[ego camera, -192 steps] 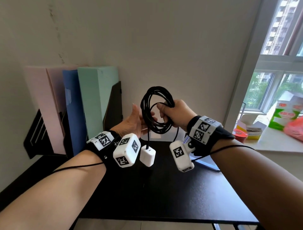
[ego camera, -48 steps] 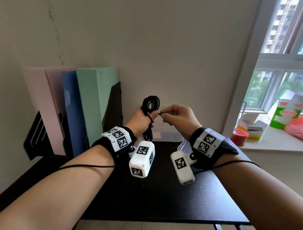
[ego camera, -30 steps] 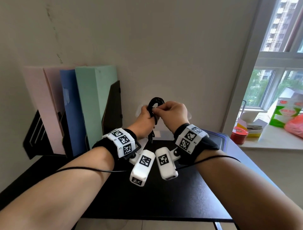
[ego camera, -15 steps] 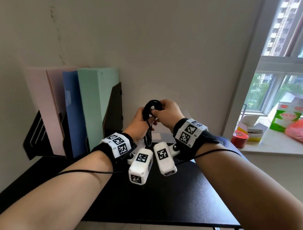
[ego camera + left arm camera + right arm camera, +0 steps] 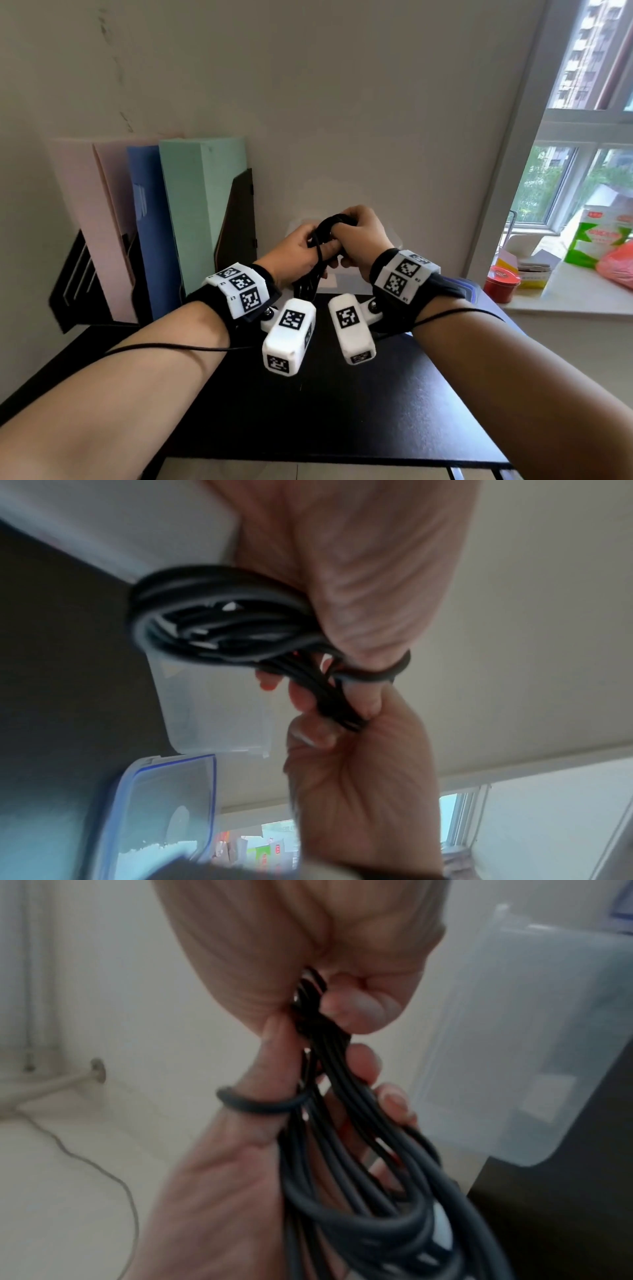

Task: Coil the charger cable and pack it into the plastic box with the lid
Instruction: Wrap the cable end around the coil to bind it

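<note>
The black charger cable (image 5: pixel 327 228) is folded into a tight bundle held above the back of the black table (image 5: pixel 342 411). My left hand (image 5: pixel 305 248) grips the bundle (image 5: pixel 359 1177) from the left, with one turn of cable looped over its thumb. From the right, my right hand (image 5: pixel 347 236) pinches the top of the bundle (image 5: pixel 219 626). A white piece, apparently the plug (image 5: pixel 441 1229), shows among the loops. The clear plastic box (image 5: pixel 219 710) stands on the table under the hands, and its blue-edged lid (image 5: pixel 164 804) lies beside it.
Pink, blue and green folders (image 5: pixel 202 212) stand in a black holder against the wall at the back left. On the window sill to the right are a red tin (image 5: pixel 501 283), a green carton (image 5: pixel 596 243) and a pink bag.
The wide coil with the white plug hanging below it has been squeezed into a narrow bundle. The right hand has closed in on the left and brought the loose end round it.
</note>
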### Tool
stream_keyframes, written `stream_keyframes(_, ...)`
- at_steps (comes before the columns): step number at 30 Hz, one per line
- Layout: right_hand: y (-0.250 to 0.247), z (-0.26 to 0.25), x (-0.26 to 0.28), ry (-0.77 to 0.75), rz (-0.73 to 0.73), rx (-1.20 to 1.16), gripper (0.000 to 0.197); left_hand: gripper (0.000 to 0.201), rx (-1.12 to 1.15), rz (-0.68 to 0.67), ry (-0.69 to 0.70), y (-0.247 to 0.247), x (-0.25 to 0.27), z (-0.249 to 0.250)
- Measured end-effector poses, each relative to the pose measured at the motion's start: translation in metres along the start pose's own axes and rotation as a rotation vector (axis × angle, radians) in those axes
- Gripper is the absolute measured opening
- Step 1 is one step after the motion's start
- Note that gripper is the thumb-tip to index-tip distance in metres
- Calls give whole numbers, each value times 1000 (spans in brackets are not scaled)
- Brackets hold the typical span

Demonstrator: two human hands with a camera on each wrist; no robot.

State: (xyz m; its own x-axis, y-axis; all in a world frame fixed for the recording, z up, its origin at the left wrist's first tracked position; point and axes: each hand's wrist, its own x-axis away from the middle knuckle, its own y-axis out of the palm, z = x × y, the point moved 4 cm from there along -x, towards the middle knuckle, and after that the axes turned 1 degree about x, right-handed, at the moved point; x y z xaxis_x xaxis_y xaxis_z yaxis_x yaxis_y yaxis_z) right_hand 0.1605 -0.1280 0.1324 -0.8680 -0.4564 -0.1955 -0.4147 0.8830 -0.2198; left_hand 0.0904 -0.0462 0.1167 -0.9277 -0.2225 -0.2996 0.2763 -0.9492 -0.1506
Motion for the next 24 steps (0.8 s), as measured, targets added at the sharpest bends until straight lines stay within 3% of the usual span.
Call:
stream_keyframes(2, 0, 2, -2, 39, -76, -66, 17, 13, 10, -52, 6, 0, -2, 0)
stream_keyframes(6, -5, 5, 1, 149, -348, -345, 11, 5, 115, -33, -46, -5, -4, -5)
stream_keyframes(10, -18, 10, 3, 240, -493, -697, 16, 20, 340, -123, -145, -9, -3, -8)
stream_keyframes(13, -18, 13, 5, 244, -475, -796, 19, 26, 479, -242, -225, -7, -2, -6)
stream_keyframes(18, -6, 11, 6, 299, -380, -908, 17, 37, 669, -256, -330, -2, -2, -6)
stream_keyframes(24, 3, 1, 12, 319, -290, -861, 26, 24, 763, -322, -310, -3, -5, -6)
